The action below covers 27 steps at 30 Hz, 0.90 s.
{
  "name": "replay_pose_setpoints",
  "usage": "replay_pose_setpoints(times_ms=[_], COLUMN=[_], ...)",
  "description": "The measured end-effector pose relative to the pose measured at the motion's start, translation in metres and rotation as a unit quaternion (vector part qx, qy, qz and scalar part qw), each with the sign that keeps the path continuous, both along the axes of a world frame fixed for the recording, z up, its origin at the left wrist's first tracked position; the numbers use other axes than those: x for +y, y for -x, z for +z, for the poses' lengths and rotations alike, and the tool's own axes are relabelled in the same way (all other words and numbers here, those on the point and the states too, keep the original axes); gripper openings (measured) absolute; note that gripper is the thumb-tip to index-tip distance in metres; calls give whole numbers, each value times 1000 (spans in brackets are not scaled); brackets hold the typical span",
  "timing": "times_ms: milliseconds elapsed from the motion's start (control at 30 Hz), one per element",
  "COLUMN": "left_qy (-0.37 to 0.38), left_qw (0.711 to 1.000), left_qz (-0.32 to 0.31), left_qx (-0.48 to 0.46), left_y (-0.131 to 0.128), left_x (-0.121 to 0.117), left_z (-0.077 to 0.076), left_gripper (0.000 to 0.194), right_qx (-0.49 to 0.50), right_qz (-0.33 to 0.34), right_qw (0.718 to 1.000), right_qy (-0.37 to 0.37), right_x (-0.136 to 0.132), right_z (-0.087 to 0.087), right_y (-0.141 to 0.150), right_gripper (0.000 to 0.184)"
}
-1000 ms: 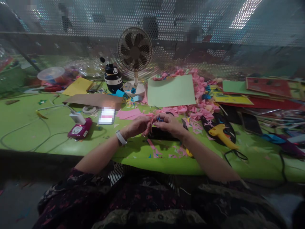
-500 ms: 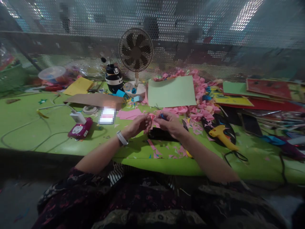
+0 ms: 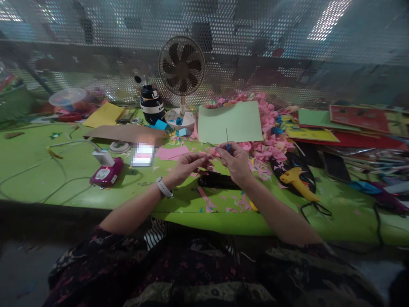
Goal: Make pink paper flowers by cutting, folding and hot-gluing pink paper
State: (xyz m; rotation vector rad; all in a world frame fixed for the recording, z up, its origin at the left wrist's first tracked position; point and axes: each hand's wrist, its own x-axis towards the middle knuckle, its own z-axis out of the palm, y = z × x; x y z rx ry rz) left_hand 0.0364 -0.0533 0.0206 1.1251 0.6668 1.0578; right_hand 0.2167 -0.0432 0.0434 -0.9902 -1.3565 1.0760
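Over the green table, my left hand [image 3: 191, 165], with a white watch on its wrist, has its fingertips pinched at a small pink paper piece [image 3: 215, 152]. My right hand [image 3: 235, 164] meets it from the other side, its thumb and fingers closed. A slim tool with a blue handle [image 3: 228, 148] is gripped in that hand, its thin dark shaft pointing up. Exactly how the paper sits between the fingertips is too small to tell. Under both hands lies a long black object [image 3: 215, 181], partly covered by the right hand. Pink scraps [image 3: 209, 204] are scattered in front.
A pale green sheet [image 3: 230, 121] leans on a heap of pink paper pieces [image 3: 270, 113]. A yellow glue gun [image 3: 297, 181] lies at right near a phone [image 3: 337, 166]. The fan [image 3: 181, 68] and black bottle [image 3: 151, 105] stand behind. A purple socket block [image 3: 107, 171] with cables is left.
My right hand has shifted slightly right and turned, so the blue-handled tool now points upward. My left fingers have stretched out further toward the right hand.
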Motion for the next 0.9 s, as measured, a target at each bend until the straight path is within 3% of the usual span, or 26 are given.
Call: replay_pose_setpoints(times_ms=[167, 300, 400, 533, 900], left_qy=[0, -10, -9, -15, -47], left_qw=[998, 997, 998, 998, 995], left_qz=[62, 73, 63, 57, 89], left_qx=[-10, -15, -24, -21, 22], left_y=[2, 4, 2, 1, 3], left_x=[4, 6, 5, 3, 1], left_z=[0, -1, 0, 2, 4], left_gripper=[32, 32, 34, 35, 32], right_qx=[-116, -288, -358, -380, -360], right_qz=[3, 5, 6, 6, 52], right_qw=[990, 943, 911, 899, 904], right_qy=[-78, -164, -205, -216, -224], right_x=[0, -1, 1, 5, 3], right_z=[1, 1, -3, -9, -3], right_y=[-6, -8, -7, -8, -8], right_gripper=[41, 45, 42, 42, 48])
